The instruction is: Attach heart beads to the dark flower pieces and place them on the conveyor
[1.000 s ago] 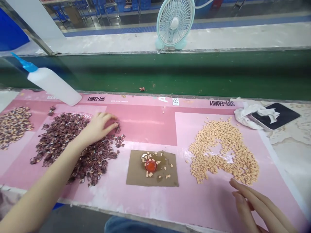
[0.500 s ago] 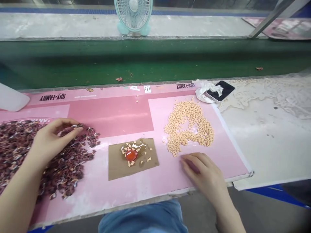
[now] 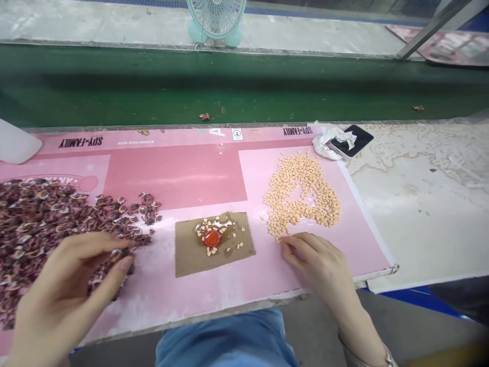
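Note:
My left hand (image 3: 72, 290) is over the near right part of a heap of dark purple pieces with pale bands (image 3: 49, 219). Its thumb and fingertips close around one such small dark purple piece (image 3: 121, 253). At the near tip of a spread of small beige, heart-like pieces (image 3: 301, 204), my right hand (image 3: 317, 260) pinches thumb and finger together; whatever is between them is hidden. Between the hands lies a brown square sheet (image 3: 187, 260) with a wet, shiny patch. A round orange-red cap-like thing (image 3: 212, 237) rests there, ringed by several beige pieces.
A pink printed mat (image 3: 175, 173) covers the table. At its far right corner are crumpled white tissue (image 3: 328, 141) and a black phone-like slab (image 3: 357, 140). Beyond runs a green belt (image 3: 133, 92), with a light-blue fan (image 3: 217, 20) behind it. A white container (image 3: 17, 142) stands far left.
My left hand has come nearer to me across the purple heap, fingers closing on a piece. My right hand has shifted slightly up to the beige spread's edge. The camera view has moved slightly.

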A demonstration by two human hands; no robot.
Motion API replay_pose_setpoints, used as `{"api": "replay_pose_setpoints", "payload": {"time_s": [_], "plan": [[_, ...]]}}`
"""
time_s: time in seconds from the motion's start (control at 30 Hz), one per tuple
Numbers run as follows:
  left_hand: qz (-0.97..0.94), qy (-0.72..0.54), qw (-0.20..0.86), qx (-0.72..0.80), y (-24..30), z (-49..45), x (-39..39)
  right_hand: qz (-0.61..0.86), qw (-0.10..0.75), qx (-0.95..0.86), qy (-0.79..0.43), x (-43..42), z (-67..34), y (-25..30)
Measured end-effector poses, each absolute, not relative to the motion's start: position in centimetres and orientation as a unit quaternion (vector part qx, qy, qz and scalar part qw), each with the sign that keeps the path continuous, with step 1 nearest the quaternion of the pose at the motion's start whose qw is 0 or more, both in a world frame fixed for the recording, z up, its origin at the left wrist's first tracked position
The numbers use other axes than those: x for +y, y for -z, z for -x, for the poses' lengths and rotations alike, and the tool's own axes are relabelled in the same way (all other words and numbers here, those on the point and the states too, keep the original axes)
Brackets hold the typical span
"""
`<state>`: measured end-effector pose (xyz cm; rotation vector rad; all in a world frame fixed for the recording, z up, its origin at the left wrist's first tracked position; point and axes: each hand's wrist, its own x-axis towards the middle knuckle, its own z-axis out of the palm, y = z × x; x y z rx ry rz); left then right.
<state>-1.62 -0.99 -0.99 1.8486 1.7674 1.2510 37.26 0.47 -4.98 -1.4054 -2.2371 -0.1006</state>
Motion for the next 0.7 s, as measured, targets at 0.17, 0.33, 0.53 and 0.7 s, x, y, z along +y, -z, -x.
{"api": "replay_pose_setpoints", "payload": {"time_s": [0.17,0.33,0.53,0.7], "plan": [[-0.609,-0.417,0.285,0.611,1.7,-3.5,-4.4,0.496,0.33,-0.801,-0.059,-0.1,-34.6,3.9],[-0.581,-0.437,0.405,0.554,2.5,-8.7,-4.8,0.415,0.453,-0.758,-0.221,-0.8,-28.6,2.6],[-0.576,-0.456,0.424,0.53,2.0,-9.6,-4.0,0.379,0.454,-0.774,-0.227,-0.6,-26.0,2.5],[-0.587,-0.442,0.408,0.541,2.3,-9.0,-3.9,0.397,0.435,-0.768,-0.253,-0.5,-25.7,2.6]]}}
